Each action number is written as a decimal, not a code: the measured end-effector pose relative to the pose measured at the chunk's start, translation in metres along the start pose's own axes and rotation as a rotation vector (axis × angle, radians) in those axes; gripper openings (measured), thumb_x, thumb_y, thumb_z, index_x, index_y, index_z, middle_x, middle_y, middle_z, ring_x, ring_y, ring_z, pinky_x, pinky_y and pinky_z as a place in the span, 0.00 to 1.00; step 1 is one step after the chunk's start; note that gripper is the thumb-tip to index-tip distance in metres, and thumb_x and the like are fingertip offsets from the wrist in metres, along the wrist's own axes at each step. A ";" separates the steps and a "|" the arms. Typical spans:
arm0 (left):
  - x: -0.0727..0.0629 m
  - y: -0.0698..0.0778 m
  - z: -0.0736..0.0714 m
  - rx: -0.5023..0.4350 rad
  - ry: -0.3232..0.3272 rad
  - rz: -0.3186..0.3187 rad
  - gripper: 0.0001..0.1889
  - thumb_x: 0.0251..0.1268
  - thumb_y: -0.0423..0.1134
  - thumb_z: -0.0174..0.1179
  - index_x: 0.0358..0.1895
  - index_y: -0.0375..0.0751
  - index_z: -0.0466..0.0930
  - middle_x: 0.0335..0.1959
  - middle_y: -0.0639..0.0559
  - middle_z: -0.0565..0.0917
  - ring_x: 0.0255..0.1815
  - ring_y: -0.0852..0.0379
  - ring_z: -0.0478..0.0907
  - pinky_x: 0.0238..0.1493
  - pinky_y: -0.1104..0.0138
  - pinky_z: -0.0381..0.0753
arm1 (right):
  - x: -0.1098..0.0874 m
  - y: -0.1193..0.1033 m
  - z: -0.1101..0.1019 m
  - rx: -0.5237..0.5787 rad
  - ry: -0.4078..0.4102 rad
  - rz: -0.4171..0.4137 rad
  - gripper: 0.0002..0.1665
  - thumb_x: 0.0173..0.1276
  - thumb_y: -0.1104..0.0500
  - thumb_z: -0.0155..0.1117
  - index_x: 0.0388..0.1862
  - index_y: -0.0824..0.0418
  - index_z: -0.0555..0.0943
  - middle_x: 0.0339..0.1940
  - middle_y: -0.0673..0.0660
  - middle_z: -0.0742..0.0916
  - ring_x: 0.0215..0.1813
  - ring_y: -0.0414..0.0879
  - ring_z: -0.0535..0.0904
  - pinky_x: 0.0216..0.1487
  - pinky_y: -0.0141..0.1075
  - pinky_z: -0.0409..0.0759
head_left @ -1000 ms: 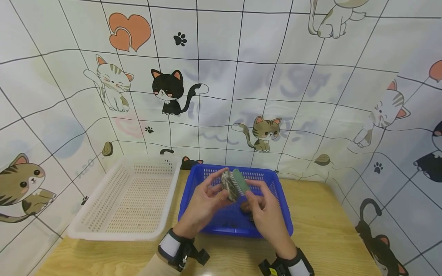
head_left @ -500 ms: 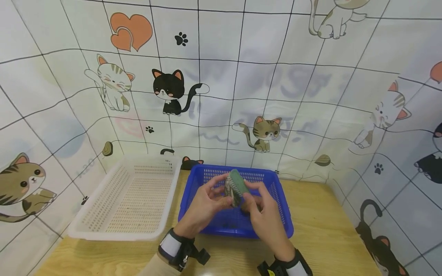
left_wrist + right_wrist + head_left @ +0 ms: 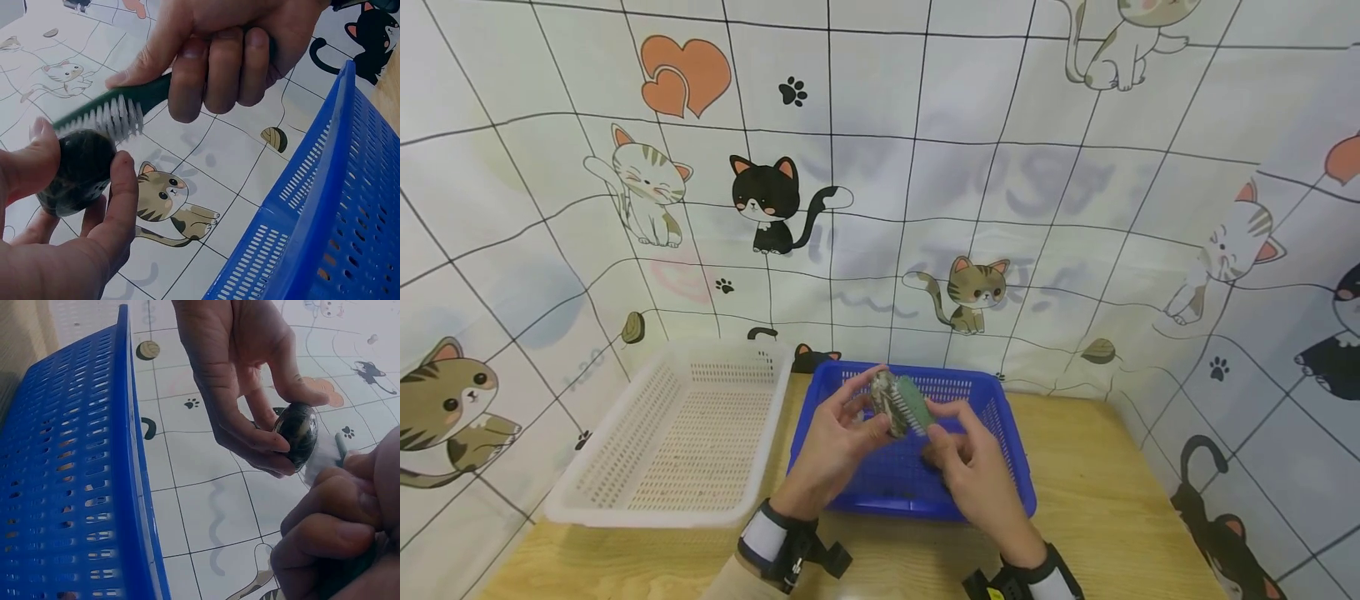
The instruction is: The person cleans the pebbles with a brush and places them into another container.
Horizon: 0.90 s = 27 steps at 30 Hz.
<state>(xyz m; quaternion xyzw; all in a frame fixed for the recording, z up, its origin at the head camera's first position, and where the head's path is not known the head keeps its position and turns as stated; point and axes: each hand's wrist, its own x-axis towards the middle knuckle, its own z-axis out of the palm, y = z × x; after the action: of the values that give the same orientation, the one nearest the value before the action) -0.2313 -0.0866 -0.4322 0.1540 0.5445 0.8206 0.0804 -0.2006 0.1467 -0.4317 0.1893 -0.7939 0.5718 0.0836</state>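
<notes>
My left hand (image 3: 831,446) pinches a dark, glossy, mottled oval piece (image 3: 78,169) between thumb and fingers, over the blue basket. I cannot tell whether it is a shell or a stone. In the right wrist view the piece (image 3: 297,434) shows pale streaks. My right hand (image 3: 973,458) grips a green scrubbing brush (image 3: 915,402), fingers curled round its handle and thumb along its back. Its white bristles (image 3: 119,115) rest against the upper edge of the piece in the left wrist view. Most of the handle is hidden in the hand.
Below the hands stands the blue perforated basket (image 3: 1022,483), with some brown pieces (image 3: 934,457) partly hidden by the right hand. A white perforated basket (image 3: 561,504) stands to its left. Both are on a wooden table (image 3: 1112,500), backed by a cat-print wall covering (image 3: 865,183).
The brush has shifted back and forth against the piece. Both now sit slightly further left than half a second ago, with more of the bristles in sight. Each hand keeps its hold.
</notes>
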 end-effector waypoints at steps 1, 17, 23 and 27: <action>0.000 0.000 0.000 -0.007 -0.003 0.006 0.41 0.82 0.24 0.69 0.92 0.49 0.68 0.80 0.39 0.78 0.73 0.52 0.85 0.69 0.57 0.96 | -0.001 0.000 0.001 -0.003 -0.009 -0.020 0.18 0.96 0.58 0.59 0.77 0.56 0.81 0.25 0.47 0.87 0.25 0.34 0.77 0.28 0.29 0.77; -0.002 -0.005 0.002 0.259 -0.109 0.017 0.42 0.79 0.32 0.77 0.91 0.45 0.70 0.81 0.28 0.79 0.71 0.35 0.91 0.60 0.64 0.96 | -0.001 0.000 0.004 -0.098 0.139 -0.122 0.18 0.96 0.60 0.60 0.78 0.55 0.79 0.38 0.54 0.99 0.39 0.39 0.96 0.36 0.35 0.89; -0.004 -0.001 0.000 0.173 -0.080 0.083 0.41 0.81 0.38 0.77 0.91 0.51 0.71 0.76 0.36 0.84 0.64 0.49 0.95 0.61 0.61 0.97 | 0.001 0.004 0.002 -0.039 0.103 -0.082 0.18 0.97 0.59 0.58 0.78 0.56 0.80 0.37 0.57 0.99 0.39 0.37 0.95 0.32 0.36 0.90; -0.002 0.001 -0.003 0.051 -0.064 0.138 0.43 0.80 0.39 0.78 0.93 0.48 0.68 0.75 0.44 0.85 0.65 0.55 0.93 0.66 0.59 0.97 | 0.001 0.006 0.003 -0.015 0.075 -0.090 0.18 0.96 0.61 0.58 0.77 0.58 0.80 0.30 0.54 0.95 0.32 0.35 0.90 0.30 0.34 0.87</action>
<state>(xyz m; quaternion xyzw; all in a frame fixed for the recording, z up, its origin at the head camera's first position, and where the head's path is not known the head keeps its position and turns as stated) -0.2299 -0.0899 -0.4328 0.2194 0.5506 0.8045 0.0371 -0.2033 0.1455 -0.4372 0.2027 -0.7851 0.5682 0.1404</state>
